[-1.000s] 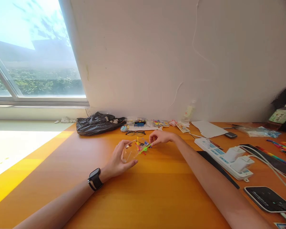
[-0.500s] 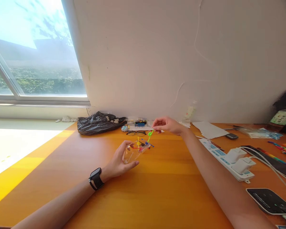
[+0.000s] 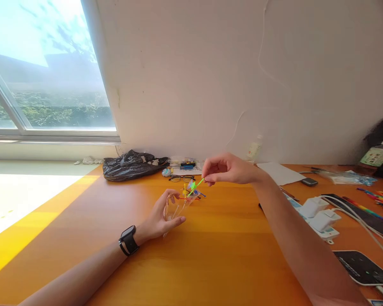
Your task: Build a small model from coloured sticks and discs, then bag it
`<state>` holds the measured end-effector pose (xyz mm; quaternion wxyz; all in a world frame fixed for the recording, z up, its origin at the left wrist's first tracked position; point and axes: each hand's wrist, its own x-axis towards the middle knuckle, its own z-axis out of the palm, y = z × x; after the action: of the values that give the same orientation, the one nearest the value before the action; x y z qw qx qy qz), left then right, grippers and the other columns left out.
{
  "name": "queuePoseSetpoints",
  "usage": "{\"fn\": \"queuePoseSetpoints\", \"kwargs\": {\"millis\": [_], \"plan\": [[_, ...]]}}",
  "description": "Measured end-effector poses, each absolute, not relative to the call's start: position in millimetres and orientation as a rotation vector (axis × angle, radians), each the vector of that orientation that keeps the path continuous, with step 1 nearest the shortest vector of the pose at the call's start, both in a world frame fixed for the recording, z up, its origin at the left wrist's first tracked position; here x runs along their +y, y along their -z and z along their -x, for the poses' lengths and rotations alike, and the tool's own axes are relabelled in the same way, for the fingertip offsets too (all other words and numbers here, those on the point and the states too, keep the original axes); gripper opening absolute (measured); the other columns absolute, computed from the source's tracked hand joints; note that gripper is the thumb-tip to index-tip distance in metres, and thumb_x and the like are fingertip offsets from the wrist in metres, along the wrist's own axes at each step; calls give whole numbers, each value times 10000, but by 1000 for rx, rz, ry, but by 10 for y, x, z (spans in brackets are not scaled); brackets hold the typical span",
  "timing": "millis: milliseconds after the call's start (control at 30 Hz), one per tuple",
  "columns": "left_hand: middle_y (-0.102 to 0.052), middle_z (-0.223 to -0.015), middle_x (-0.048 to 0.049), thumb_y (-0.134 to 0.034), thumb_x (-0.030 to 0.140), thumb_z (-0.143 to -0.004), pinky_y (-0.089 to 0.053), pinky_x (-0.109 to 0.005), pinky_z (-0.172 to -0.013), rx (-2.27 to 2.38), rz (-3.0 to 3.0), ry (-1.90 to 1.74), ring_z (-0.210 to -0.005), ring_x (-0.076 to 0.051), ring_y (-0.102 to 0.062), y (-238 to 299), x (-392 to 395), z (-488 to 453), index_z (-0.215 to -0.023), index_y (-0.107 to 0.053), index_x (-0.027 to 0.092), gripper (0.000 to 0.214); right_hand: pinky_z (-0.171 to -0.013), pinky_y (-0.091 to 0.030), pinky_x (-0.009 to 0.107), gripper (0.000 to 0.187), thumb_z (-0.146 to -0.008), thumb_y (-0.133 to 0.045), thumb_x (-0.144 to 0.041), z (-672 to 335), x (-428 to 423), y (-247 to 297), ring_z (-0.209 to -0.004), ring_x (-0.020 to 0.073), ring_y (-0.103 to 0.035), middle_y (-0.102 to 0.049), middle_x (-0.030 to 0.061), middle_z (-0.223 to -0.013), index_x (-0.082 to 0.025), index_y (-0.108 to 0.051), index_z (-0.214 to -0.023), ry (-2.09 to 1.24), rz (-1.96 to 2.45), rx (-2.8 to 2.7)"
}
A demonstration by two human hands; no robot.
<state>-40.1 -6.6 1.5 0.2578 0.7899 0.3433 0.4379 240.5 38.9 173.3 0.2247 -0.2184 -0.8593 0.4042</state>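
My left hand (image 3: pixel 162 215), with a black watch (image 3: pixel 128 240) on its wrist, is wrapped round a clear plastic container (image 3: pixel 175 210) that tilts to the right above the table. Small coloured plastic pieces, among them a yellow piece (image 3: pixel 184 191) and a blue piece (image 3: pixel 200 194), show at the container's mouth. Between thumb and fingertips, my right hand (image 3: pixel 225 170) pinches the upper end of a green plastic stick (image 3: pixel 193 186) with a round disc partway along it. The stick's lower end is at the container's mouth among the other pieces; whether it touches them I cannot tell.
Behind the hands lie a black plastic bag (image 3: pixel 130 165) and glasses (image 3: pixel 181 178). On the right are white paper (image 3: pixel 279 173), a power strip (image 3: pixel 328 233) with chargers and cables, a black device (image 3: pixel 365 267) and colourful strands (image 3: pixel 381 202). A window (image 3: pixel 51 85) is at left.
My right hand has come slightly nearer, its forearm now covering more of the power strip. The green stick leans over more, its disc lower and further left. My left hand has barely moved.
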Motion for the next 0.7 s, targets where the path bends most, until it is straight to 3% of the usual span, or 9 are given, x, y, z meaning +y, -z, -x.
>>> {"fn": "queuePoseSetpoints", "kwargs": {"millis": [433,633,700], "plan": [[-562,-1229,-111,-718,409,-866,-449,-459,-1019,951,-2196,-1187,-1136,-282,-542,-107,-135,373,-1289,-463,244,521,-767,-551,280,275,-917,-688,-407,-2351,331,-1788,-895,201,-710,-769,65,-1014,-200,-770,-1077,-1011,645,-2647],[-574,-1226,-112,-717,400,-864,-456,-454,-1012,950,-2201,-1211,-1137,-285,-551,-119,-142,371,-1283,-466,247,512,-744,-545,300,104,-952,-675,-318,-2387,-213,-1934,-806,185,-680,-742,19,-904,-262,-760,-970,-328,606,-2343],[-578,-1226,-113,-716,401,-866,-456,-457,-1015,947,-2209,-1209,-1133,-285,-553,-112,-138,374,-1289,-467,248,514,-758,-557,328,112,-975,-650,-298,-2410,-474,-1949,-843,208,-676,-732,29,-960,-292,-729,-1054,-108,493,-2062]]}}
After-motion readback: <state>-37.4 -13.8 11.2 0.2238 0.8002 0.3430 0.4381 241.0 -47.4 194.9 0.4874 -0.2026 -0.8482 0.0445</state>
